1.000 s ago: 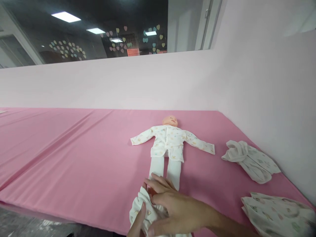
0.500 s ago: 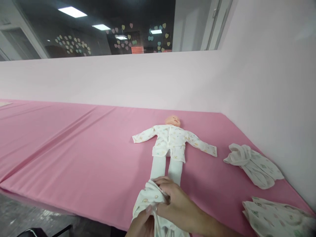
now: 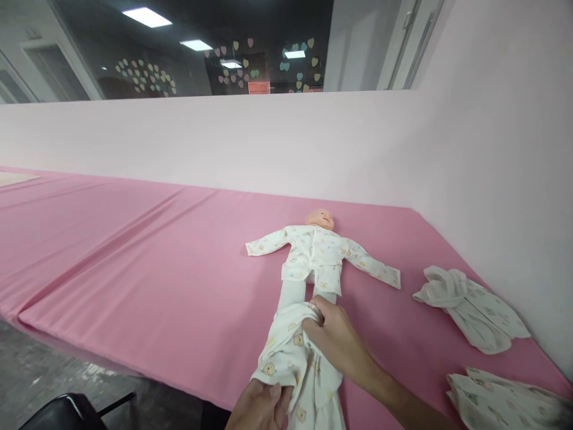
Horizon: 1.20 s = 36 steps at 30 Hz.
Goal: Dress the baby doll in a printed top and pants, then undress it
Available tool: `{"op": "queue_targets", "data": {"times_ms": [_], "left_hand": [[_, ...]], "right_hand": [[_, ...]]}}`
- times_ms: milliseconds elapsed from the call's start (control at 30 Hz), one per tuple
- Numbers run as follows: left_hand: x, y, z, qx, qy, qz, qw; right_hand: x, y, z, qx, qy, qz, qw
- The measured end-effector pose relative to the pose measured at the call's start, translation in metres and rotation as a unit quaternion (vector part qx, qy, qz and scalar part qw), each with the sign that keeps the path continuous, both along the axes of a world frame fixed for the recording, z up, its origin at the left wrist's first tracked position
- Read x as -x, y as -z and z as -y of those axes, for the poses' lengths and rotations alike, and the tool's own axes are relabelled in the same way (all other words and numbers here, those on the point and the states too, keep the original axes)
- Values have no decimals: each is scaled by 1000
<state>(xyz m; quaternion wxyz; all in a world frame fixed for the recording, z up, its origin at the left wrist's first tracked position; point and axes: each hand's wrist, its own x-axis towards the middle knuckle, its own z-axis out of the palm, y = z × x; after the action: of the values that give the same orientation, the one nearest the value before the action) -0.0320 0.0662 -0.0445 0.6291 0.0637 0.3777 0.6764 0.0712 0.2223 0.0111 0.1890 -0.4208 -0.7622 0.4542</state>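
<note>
A baby doll (image 3: 321, 218) lies face up on a pink-covered table, dressed in a white patterned jacket (image 3: 313, 254) with both sleeves spread. White patterned baby pants (image 3: 286, 346) cover its lower legs; the white upper legs (image 3: 293, 291) show between jacket and pants. My right hand (image 3: 333, 334) pinches the upper edge of the pants at the doll's leg. Lower down, near the table's front edge, my left hand (image 3: 264, 406) grips the pants fabric between thumb and fingers. The doll's feet are hidden.
Two bundles of patterned baby clothes, a nearer one (image 3: 505, 397) and a farther one (image 3: 470, 307), lie on the right of the pink table cover (image 3: 179, 286). A black chair (image 3: 67, 412) stands at the lower left. A white wall (image 3: 224, 143) runs behind the table.
The pants' upper edge has moved up the doll's legs with my right hand. My left hand has shifted down, apart from the right. The view has shifted slightly left.
</note>
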Motion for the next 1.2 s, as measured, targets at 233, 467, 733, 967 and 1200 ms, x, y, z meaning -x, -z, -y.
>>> {"op": "queue_targets", "data": {"times_ms": [233, 467, 733, 967, 1200], "left_hand": [[-5, -3, -4, 19, -11, -204, 979], [-1, 1, -8, 53, -30, -419, 906], [-1, 13, -15, 98, -37, -449, 887], [3, 16, -11, 73, -8, -444, 893], [2, 8, -11, 49, 14, -490, 870]], "right_hand": [[10, 2, -12, 105, 11, -94, 990], [14, 1, -11, 134, -50, -109, 984], [-7, -24, 19, 180, -183, -45, 966], [-6, -18, 13, 137, -215, -11, 967], [6, -1, -6, -37, -179, 57, 982]]}}
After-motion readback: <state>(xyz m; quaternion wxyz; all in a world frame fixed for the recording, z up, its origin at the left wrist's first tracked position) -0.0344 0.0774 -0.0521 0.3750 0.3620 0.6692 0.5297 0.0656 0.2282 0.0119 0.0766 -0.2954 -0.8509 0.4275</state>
